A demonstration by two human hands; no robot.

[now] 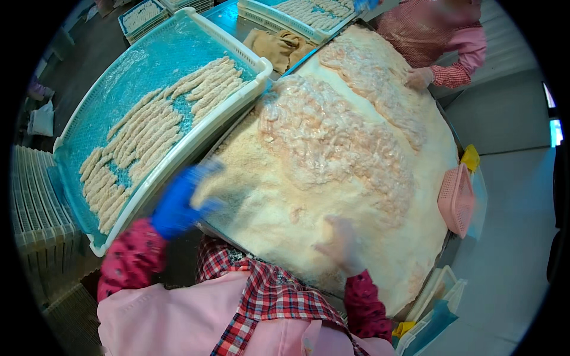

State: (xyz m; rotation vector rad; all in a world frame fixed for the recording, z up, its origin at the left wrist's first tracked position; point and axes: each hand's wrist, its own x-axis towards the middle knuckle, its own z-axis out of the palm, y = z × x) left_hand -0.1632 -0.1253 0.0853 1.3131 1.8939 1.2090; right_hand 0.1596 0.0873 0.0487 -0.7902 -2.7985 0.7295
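Note:
My left hand (181,199), in a blue glove, is blurred at the table's near left edge, close to the long white tray. Its fingers look spread, and nothing shows in them. Over the pale crumbs (255,207) near me is my right hand (343,244), in a thin whitish glove. Motion smears its fingers, so I cannot make out whether it holds anything. Beyond both hands lies a big heap of raw pinkish meat strips (338,133) on the crumbs. Rows of crumb-coated strips (145,133) lie on the blue lining of the white tray (163,172).
Across the table, a person's gloved hand (419,78) rests by a second meat heap (380,77). A pink basket (456,202) hangs at the right edge. Brown cloth (279,48) and another filled tray (314,29) are at the back. Stacked crates (41,202) stand left.

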